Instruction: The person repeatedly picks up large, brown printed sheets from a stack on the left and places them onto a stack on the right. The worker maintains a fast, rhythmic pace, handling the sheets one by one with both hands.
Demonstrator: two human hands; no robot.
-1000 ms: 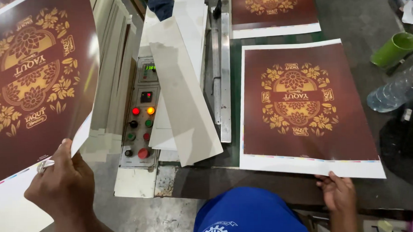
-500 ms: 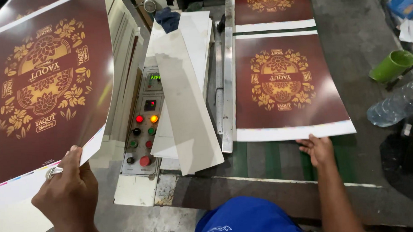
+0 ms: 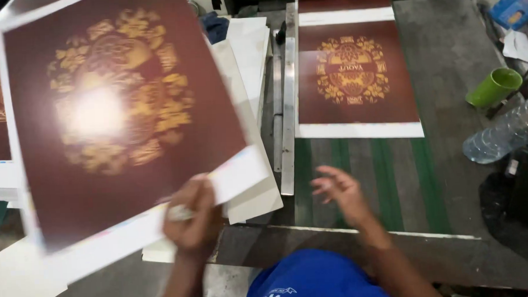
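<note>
Now lifting a sheet at the left.
My left hand [image 3: 190, 218] pinches the maroon sheet [image 3: 122, 106] by its near white edge, tilted up; my right hand [image 3: 338, 190] hovers open, empty, near the belt [image 3: 388, 179]; another sheet [image 3: 355, 75] lies farther away.

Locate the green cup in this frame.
The green cup lies tilted at the right edge of the head view, on the dark table, just above the clear plastic bottle.

The left hand [image 3: 190, 218] was raised in front of the body, knuckles toward the camera, fingers curled shut in a pinch, with a ring on one finger. The right hand [image 3: 338, 190] hovered lower and further right, palm down, fingers spread and slack, forearm angled in from the bottom edge.
</note>
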